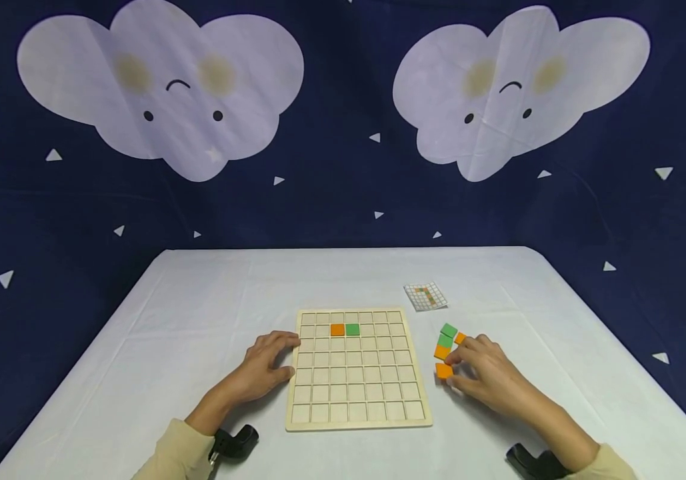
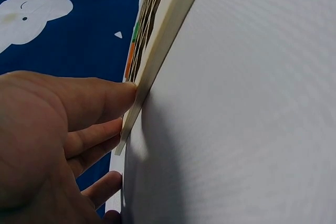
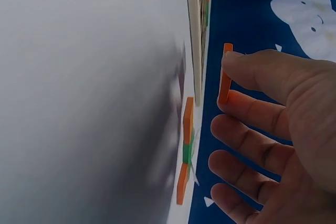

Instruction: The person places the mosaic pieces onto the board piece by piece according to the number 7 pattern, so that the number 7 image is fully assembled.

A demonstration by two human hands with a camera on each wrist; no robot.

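Note:
Between thumb and index finger, my right hand pinches an orange square tile, seen edge-on as a thin orange tile in the right wrist view. My left hand rests at the left side of a wooden grid board, thumb and fingertips touching its rim. One orange tile and one green tile lie side by side in the board's second row from the top. Near the right hand lie two loose green tiles and two orange ones, one partly behind its fingers.
A small card printed with a grid and a coloured tile pattern lies beyond the board's upper right corner. White cloth covers the table. Behind it hangs a dark blue curtain with clouds. Black wrist devices sit below both hands.

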